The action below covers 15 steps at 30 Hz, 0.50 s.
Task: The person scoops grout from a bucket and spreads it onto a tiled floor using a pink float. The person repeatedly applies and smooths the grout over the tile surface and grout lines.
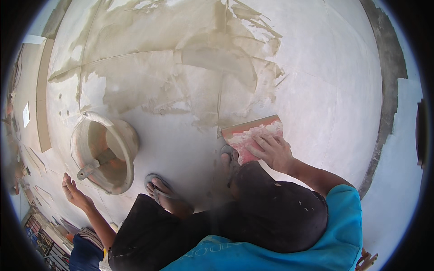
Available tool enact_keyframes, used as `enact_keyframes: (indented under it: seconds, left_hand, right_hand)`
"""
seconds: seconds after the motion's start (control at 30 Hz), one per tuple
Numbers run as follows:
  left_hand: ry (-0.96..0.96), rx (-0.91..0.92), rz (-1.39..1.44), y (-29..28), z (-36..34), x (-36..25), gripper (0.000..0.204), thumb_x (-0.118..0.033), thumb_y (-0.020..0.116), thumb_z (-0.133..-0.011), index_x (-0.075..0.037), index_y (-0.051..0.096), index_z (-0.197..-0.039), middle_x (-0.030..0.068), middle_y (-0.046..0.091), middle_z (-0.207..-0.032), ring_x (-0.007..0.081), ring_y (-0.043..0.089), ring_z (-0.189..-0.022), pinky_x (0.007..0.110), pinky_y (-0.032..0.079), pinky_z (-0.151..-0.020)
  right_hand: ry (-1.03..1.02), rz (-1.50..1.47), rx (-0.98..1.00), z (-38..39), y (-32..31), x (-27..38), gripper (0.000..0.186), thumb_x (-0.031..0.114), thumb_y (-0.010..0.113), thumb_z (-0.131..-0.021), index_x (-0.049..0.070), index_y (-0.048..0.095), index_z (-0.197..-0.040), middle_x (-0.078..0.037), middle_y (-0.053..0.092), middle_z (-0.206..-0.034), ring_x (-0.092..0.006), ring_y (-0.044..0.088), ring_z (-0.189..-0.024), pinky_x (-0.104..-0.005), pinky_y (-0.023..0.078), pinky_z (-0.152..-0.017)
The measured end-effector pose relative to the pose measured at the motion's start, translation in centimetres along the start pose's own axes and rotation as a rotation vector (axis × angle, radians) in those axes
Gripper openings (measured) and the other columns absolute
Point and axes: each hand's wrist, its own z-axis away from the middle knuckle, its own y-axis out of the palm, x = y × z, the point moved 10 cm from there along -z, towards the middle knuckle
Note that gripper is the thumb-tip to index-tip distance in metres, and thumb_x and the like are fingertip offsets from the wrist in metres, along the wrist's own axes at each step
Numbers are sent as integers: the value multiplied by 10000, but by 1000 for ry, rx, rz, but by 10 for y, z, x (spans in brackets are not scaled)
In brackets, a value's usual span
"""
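My right hand point(275, 152) grips a flat red spreader point(253, 131), its face crusted with pale paste and its straight far edge smeared grey-brown. The spreader is just above or on the pale tiled floor; I cannot tell which. To the left, my left hand point(76, 193) is held out with nothing in it, fingers stretched, beside a bucket point(130, 135). The bucket is coated in grey-brown residue. A scraper or trowel point(89, 169) leans inside it, its handle end over the near-left rim.
Grey-brown paste point(217, 58) is smeared over the tiles and joints ahead. My sandalled feet point(169, 196) stand between bucket and spreader. A long tan board or strip point(43, 99) lies at the left. A dark band point(389, 58) edges the floor at the right.
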Motion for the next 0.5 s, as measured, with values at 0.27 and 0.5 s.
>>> enact_keyframes:
  seconds: [0.27, 0.5]
  left_hand:
    - [-388, -70, 295, 10, 23, 59, 636, -438, 537, -980, 25, 419, -1400, 125, 549, -1346, 236, 464, -1285, 395, 310, -1101]
    - [-417, -95, 338, 6, 32, 59, 751, -510, 517, -971, 30, 330, -1458, 150, 444, -1439, 262, 409, -1331, 403, 285, -1116]
  right_hand:
    - [29, 58, -115, -67, 9, -59, 595, 124, 663, -729, 314, 600, -1290, -18, 574, -1323, -205, 542, -1201, -393, 493, -899]
    - [-95, 148, -144, -129, -5, -107, 552, 131, 614, -800, 373, 584, -1296, 38, 545, -1369, -149, 521, -1227, -362, 486, -940]
